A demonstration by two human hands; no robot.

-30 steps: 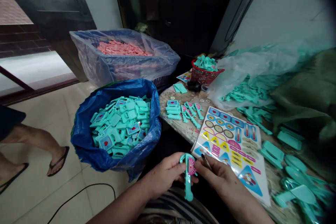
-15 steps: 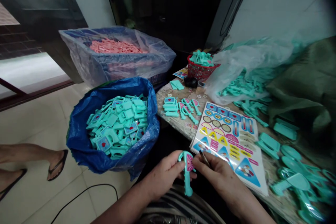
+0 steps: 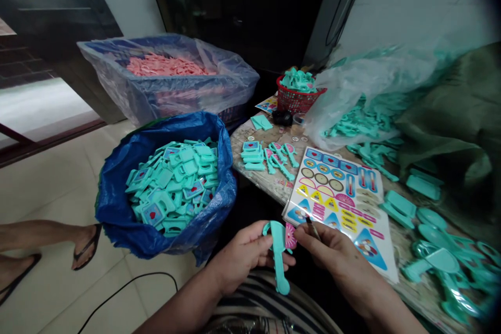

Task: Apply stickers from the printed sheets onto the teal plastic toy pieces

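Observation:
Near my lap, my left hand [image 3: 248,253] is closed around a teal plastic toy piece [image 3: 279,255] with a long handle, a rounded foot and a half-round head. Its thumb presses on the head, whose face shows bare teal. A pink half-round sticker [image 3: 290,236] with white rays sits at the right edge of the head. My right hand [image 3: 329,248] pinches that sticker at its outer side. Also in the right hand is a thin, dark-tipped tool [image 3: 312,228], mostly hidden by the fingers. Just beyond lies the sticker sheet [image 3: 336,203] with hearts, dials and triangles.
A blue sack [image 3: 117,209] of teal pieces stands left of the table [image 3: 270,190]. Behind it is a plastic-lined crate [image 3: 156,88] of pink pieces. A red basket [image 3: 295,100], stickered pieces [image 3: 282,159] and loose teal parts [image 3: 442,250] occupy the table. Someone's sandalled feet [image 3: 84,245] are at left.
The pink sticker has shifted right, from over the toy piece's head to its edge, along with my right hand. My left hand keeps its hold. The view has moved slightly.

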